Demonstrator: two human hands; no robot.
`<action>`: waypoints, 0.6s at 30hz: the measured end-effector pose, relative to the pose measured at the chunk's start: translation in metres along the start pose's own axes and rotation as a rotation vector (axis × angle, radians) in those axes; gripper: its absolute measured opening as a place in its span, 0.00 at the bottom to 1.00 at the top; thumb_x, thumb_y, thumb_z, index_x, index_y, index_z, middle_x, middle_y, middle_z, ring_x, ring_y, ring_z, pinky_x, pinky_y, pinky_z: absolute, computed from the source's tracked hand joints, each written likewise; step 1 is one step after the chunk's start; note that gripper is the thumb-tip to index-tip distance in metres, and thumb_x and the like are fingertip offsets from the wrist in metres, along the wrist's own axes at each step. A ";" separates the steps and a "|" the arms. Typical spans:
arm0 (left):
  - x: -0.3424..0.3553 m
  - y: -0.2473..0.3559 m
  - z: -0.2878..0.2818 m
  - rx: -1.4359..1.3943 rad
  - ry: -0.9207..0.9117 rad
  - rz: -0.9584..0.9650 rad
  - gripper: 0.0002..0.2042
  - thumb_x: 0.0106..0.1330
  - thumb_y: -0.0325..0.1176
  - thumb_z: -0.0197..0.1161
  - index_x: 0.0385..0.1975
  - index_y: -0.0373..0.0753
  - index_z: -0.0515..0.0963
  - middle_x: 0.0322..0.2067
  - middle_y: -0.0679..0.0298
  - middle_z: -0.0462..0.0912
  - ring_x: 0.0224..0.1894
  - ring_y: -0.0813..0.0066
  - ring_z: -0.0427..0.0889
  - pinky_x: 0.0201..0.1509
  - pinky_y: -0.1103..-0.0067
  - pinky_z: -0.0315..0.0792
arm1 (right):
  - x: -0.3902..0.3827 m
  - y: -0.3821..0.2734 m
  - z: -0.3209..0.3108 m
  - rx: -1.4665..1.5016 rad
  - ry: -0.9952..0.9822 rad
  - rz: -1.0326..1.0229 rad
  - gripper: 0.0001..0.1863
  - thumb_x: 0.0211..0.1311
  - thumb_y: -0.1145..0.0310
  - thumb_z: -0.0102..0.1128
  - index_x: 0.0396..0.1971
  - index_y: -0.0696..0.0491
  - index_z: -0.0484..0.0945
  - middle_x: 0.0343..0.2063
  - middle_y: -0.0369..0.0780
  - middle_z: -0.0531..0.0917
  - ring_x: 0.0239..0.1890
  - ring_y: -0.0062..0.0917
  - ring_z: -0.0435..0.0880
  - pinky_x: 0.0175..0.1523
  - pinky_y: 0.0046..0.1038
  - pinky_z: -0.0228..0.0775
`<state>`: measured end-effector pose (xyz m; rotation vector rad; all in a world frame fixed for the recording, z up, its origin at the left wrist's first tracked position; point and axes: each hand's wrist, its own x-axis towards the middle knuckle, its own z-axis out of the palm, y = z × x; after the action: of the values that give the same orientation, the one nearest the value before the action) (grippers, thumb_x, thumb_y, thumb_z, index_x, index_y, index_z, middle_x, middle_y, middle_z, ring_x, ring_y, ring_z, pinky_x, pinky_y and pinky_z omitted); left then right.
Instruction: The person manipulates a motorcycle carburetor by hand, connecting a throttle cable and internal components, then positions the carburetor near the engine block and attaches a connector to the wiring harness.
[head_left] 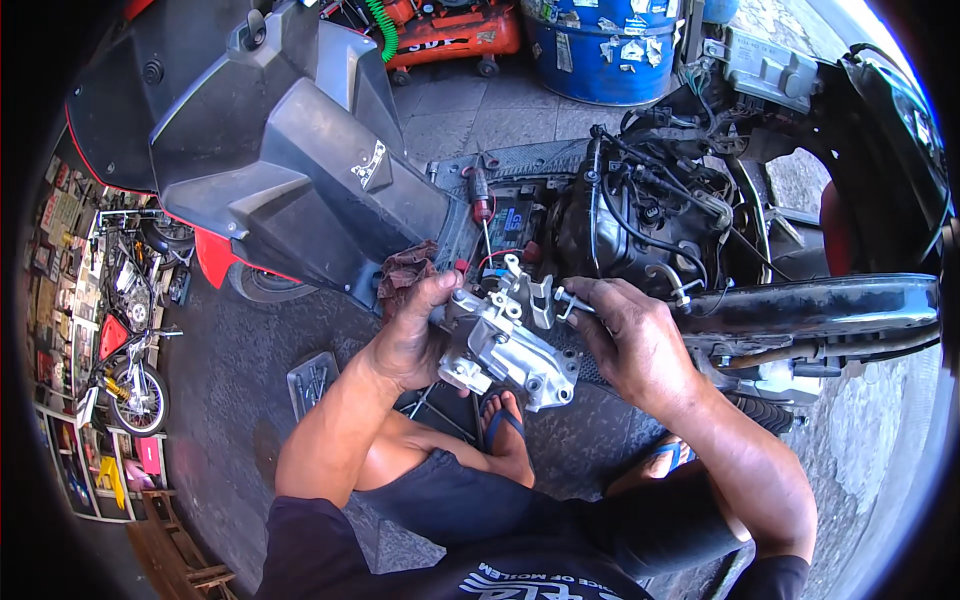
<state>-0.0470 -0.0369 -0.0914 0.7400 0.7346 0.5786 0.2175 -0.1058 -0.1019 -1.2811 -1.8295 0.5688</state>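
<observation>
My left hand (pixel 412 335) grips a silver cast-metal engine part (pixel 505 350) by its left side and holds it up in front of me. A dark red rag (pixel 405 270) sits above that hand, touching its fingers. My right hand (pixel 625 335) pinches a small silver bolt or fitting (pixel 568 298) at the part's upper right corner. Both hands hover beside a stripped scooter (pixel 650 215) whose engine and black cables lie exposed.
The scooter's grey and black body panels (pixel 290 150) rise at upper left. A red-handled screwdriver (pixel 482 205) rests on the footboard. A small metal tray (pixel 313 380) lies on the floor by my left knee. A blue drum (pixel 600 50) and an orange compressor (pixel 450 35) stand behind.
</observation>
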 end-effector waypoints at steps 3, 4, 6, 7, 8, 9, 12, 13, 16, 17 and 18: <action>-0.003 0.001 -0.005 0.034 -0.052 0.039 0.35 0.72 0.58 0.60 0.66 0.32 0.71 0.52 0.53 0.85 0.53 0.64 0.88 0.59 0.66 0.83 | 0.001 -0.005 -0.001 0.015 0.007 0.035 0.17 0.64 0.78 0.66 0.53 0.60 0.81 0.39 0.51 0.86 0.43 0.48 0.87 0.49 0.42 0.80; -0.004 0.002 -0.008 0.043 -0.100 0.039 0.35 0.71 0.58 0.61 0.65 0.32 0.72 0.53 0.53 0.85 0.55 0.65 0.87 0.62 0.66 0.81 | 0.001 -0.005 -0.001 0.013 0.015 0.039 0.17 0.64 0.78 0.67 0.53 0.60 0.81 0.38 0.51 0.86 0.42 0.48 0.87 0.48 0.42 0.80; -0.006 0.003 -0.009 0.070 -0.104 0.050 0.35 0.71 0.58 0.61 0.65 0.32 0.72 0.53 0.53 0.85 0.54 0.65 0.87 0.61 0.66 0.82 | 0.001 -0.005 -0.001 0.012 0.017 0.035 0.18 0.64 0.78 0.67 0.53 0.60 0.81 0.38 0.51 0.86 0.41 0.48 0.87 0.47 0.41 0.81; -0.007 0.003 -0.008 0.082 -0.108 0.050 0.35 0.71 0.58 0.61 0.64 0.32 0.73 0.53 0.54 0.85 0.54 0.65 0.87 0.60 0.66 0.82 | 0.000 -0.005 -0.001 0.012 0.012 0.031 0.18 0.63 0.78 0.67 0.53 0.60 0.82 0.38 0.51 0.86 0.40 0.48 0.88 0.47 0.41 0.81; -0.008 0.003 -0.003 0.069 -0.112 0.065 0.36 0.70 0.59 0.61 0.64 0.30 0.73 0.52 0.54 0.85 0.54 0.66 0.87 0.59 0.68 0.82 | 0.000 -0.004 -0.001 0.012 0.007 0.027 0.18 0.63 0.78 0.67 0.53 0.60 0.82 0.38 0.51 0.86 0.40 0.48 0.88 0.47 0.41 0.81; -0.008 0.006 0.001 0.106 -0.109 0.075 0.36 0.70 0.59 0.61 0.64 0.29 0.73 0.52 0.54 0.85 0.54 0.66 0.87 0.59 0.69 0.82 | 0.001 -0.004 -0.001 0.004 -0.003 0.024 0.18 0.63 0.78 0.67 0.53 0.60 0.82 0.38 0.51 0.86 0.40 0.48 0.88 0.47 0.41 0.81; -0.008 0.009 0.003 0.260 -0.052 0.086 0.42 0.67 0.63 0.63 0.67 0.28 0.69 0.55 0.50 0.84 0.54 0.63 0.87 0.59 0.66 0.82 | 0.002 -0.006 -0.002 -0.015 -0.032 0.029 0.17 0.64 0.77 0.67 0.53 0.60 0.82 0.37 0.52 0.86 0.39 0.48 0.88 0.46 0.42 0.81; -0.008 0.007 0.003 0.216 -0.043 0.102 0.41 0.68 0.61 0.62 0.66 0.28 0.70 0.54 0.51 0.84 0.53 0.64 0.87 0.58 0.68 0.82 | 0.002 -0.006 -0.003 -0.021 -0.042 0.031 0.17 0.64 0.76 0.67 0.53 0.60 0.82 0.37 0.52 0.86 0.39 0.48 0.87 0.46 0.42 0.80; -0.009 0.006 0.000 0.092 0.016 0.082 0.38 0.70 0.59 0.61 0.63 0.27 0.73 0.51 0.53 0.86 0.52 0.68 0.87 0.58 0.70 0.82 | 0.001 0.000 0.000 -0.026 -0.032 0.001 0.16 0.66 0.75 0.66 0.52 0.61 0.82 0.35 0.52 0.86 0.39 0.49 0.87 0.47 0.43 0.80; -0.007 0.007 -0.002 0.044 -0.021 0.058 0.38 0.69 0.61 0.61 0.62 0.27 0.74 0.50 0.53 0.86 0.51 0.67 0.87 0.59 0.70 0.81 | 0.002 0.001 0.001 -0.025 -0.020 -0.015 0.16 0.66 0.74 0.65 0.52 0.61 0.82 0.35 0.52 0.86 0.39 0.49 0.87 0.48 0.44 0.80; -0.006 0.008 -0.002 0.099 -0.030 0.083 0.39 0.69 0.61 0.60 0.63 0.27 0.73 0.51 0.52 0.86 0.52 0.66 0.87 0.59 0.70 0.81 | 0.003 -0.002 -0.002 -0.024 -0.043 0.023 0.16 0.67 0.73 0.65 0.52 0.61 0.83 0.35 0.54 0.86 0.40 0.51 0.87 0.49 0.45 0.79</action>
<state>-0.0535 -0.0353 -0.0841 0.8728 0.7107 0.6084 0.2179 -0.1041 -0.0982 -1.3162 -1.8645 0.5926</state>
